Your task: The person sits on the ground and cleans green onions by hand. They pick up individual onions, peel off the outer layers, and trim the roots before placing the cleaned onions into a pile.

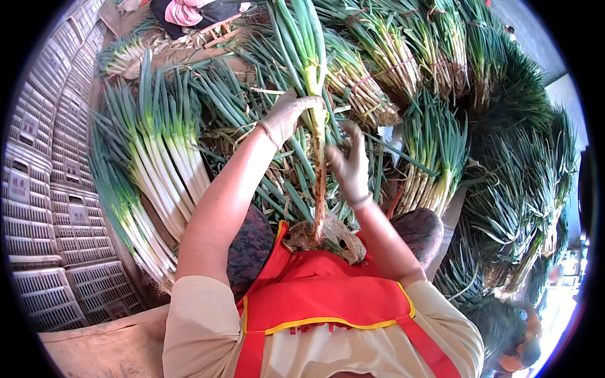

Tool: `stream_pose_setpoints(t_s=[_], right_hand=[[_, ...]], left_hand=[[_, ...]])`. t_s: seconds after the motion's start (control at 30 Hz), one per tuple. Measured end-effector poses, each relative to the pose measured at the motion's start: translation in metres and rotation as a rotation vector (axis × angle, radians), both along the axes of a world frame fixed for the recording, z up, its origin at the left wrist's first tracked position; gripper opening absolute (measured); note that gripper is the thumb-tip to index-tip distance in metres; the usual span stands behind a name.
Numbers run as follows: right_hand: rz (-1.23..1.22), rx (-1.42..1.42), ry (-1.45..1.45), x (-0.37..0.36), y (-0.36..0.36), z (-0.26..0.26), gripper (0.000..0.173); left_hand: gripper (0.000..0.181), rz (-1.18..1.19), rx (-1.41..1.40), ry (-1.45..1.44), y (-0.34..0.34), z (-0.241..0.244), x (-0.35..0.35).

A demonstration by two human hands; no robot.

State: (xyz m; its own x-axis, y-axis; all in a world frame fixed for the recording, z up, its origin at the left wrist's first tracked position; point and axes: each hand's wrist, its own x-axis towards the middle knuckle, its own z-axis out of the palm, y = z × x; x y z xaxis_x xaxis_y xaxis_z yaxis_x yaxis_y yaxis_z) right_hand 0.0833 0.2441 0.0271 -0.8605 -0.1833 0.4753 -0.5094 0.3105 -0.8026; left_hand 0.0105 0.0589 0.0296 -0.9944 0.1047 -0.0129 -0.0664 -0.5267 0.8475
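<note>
My gloved left hand (287, 116) grips a long green onion (319, 175) where its leaves begin. The onion stands upright before me, its brownish lower stalk and roots down near my red apron (326, 297). To the right of the stalk is my gloved right hand (350, 167), a little blurred, fingers apart, with nothing held in it. On the left lie green onions with clean white stalks (163, 175). Loose leaves and peelings (283, 189) cover the ground between my knees.
Stacked white plastic crates (30, 203) line the left side. Tied bundles of unpeeled green onions (390, 61) fill the upper right, with more piled at right (515, 189). One person (184, 14) sits at the top beside a small wooden stool (222, 33); another (520, 335) is at lower right.
</note>
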Motion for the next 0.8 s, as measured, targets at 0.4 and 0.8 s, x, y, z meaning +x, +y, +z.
stream_pose_setpoints(t_s=[0.4,0.8], right_hand=[[0.208,0.079,-0.197,-0.058,-0.054,0.047,0.02],[0.115,-0.569,-0.622,-0.041,0.033,0.005,0.039]], left_hand=[[0.017,0.214,0.086,-0.008,-0.026,0.017,0.003],[0.024,0.304,0.328,0.024,-0.062,0.01,-0.015]])
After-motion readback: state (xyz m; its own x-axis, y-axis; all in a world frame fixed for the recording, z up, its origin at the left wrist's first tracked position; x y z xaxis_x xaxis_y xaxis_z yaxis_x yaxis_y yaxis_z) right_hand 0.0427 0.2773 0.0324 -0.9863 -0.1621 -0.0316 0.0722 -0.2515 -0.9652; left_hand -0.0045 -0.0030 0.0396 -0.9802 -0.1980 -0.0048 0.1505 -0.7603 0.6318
